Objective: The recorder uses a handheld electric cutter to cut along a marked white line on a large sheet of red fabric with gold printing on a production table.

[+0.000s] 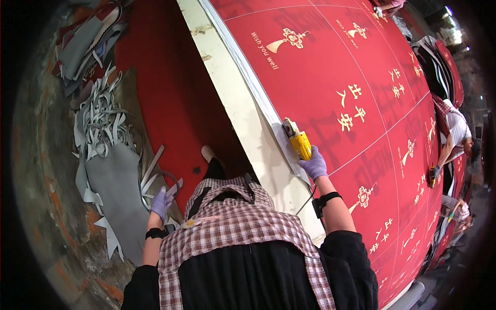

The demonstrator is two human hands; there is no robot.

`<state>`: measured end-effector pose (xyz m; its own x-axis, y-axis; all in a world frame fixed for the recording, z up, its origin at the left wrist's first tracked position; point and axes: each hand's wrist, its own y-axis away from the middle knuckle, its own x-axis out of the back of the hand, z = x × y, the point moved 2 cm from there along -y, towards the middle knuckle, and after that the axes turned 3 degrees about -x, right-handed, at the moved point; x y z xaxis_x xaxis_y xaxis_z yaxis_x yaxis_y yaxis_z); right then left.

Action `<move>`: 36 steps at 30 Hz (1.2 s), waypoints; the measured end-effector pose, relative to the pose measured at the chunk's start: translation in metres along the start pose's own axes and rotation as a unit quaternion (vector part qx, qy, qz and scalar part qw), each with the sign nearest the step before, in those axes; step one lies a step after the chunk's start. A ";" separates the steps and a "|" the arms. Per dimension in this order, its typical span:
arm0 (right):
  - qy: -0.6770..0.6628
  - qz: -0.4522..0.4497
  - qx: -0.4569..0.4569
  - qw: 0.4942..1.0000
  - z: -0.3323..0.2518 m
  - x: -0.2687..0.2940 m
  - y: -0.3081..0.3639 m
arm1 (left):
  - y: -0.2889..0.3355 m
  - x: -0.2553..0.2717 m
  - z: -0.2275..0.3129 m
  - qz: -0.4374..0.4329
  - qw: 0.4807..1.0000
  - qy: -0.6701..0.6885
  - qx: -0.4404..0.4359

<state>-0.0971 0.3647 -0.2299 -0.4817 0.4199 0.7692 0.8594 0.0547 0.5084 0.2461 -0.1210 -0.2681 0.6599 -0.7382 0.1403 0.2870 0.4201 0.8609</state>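
In my gloved right hand (314,164) is a yellow handheld electric cutter (299,144), its metal head resting at the long edge of a red printed mat sheet (310,67). A thin dark cord trails from my right wrist area down over the pale table edge (227,88). My left hand (161,202), in a purple glove, is low at my left side with its fingers closed around a narrow grey strip (177,187). Beside that hand lies a large grey offcut (116,175). A whitish strip of underlayer (248,67) shows along the sheet's edge.
A heap of curled grey trimmings (106,121) and folded scraps (85,46) lie on the worn floor at left. Red material (160,103) covers the floor beside the table. Across the table, a person (457,126) bends with a tool; other people work farther along.
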 end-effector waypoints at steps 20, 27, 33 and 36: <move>0.042 0.041 -0.011 0.998 -0.173 0.002 -0.130 | -0.112 0.084 0.201 0.003 0.996 -0.048 -0.077; 0.029 0.041 0.009 0.999 -0.232 0.008 -0.185 | -0.158 0.077 0.261 -0.008 0.998 -0.036 -0.055; -0.035 0.041 0.035 0.998 -0.288 -0.002 -0.230 | -0.199 0.076 0.317 -0.010 0.995 -0.041 -0.090; -0.005 0.019 0.020 1.000 -0.316 0.001 -0.258 | -0.212 0.077 0.325 -0.038 0.990 -0.053 -0.128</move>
<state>-0.3735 0.0646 -0.2385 -0.4478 0.4316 0.7831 0.8828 0.0746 0.4637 0.0102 -0.4387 -0.2808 0.5559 -0.8190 0.1418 0.5089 0.4702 0.7210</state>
